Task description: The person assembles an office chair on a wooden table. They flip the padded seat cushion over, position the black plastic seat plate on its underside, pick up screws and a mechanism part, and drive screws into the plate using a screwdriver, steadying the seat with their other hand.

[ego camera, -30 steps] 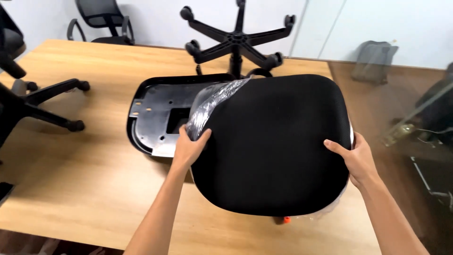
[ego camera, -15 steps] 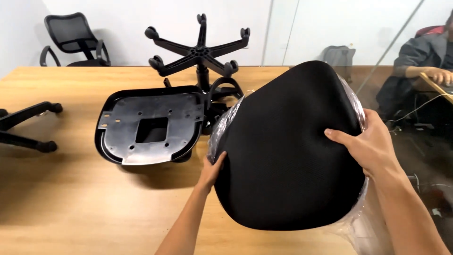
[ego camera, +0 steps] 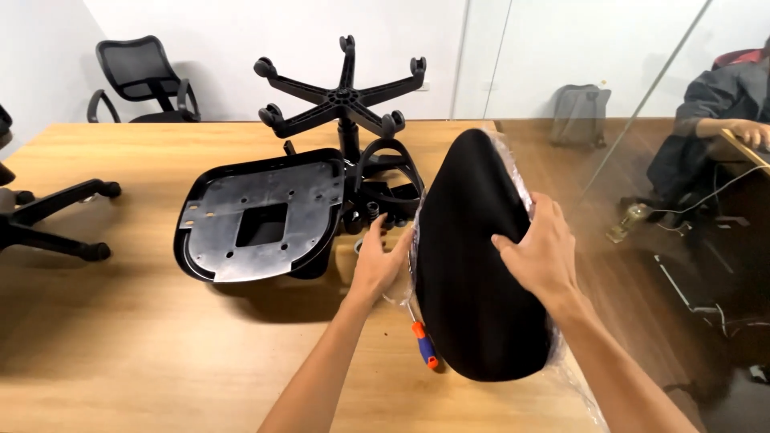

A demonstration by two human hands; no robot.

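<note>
Upright, the black seat cushion (ego camera: 473, 265) wears clear plastic.

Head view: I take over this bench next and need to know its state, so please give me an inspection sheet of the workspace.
Surface: wooden table, bare wood near the front.
Job's things: black seat cushion tilted up on edge, with clear plastic wrap along its far side; black seat pan lying underside up.
Clutter: screwdriver with orange and blue handle beside the cushion; five-star chair base upside down; armrest parts behind the pan.
Grippers: left hand on the cushion's left edge, right hand on its face.
Cables: wires on the floor at right.
Surroundings: office chair by the wall, glass partition, a seated person beyond it.
</note>
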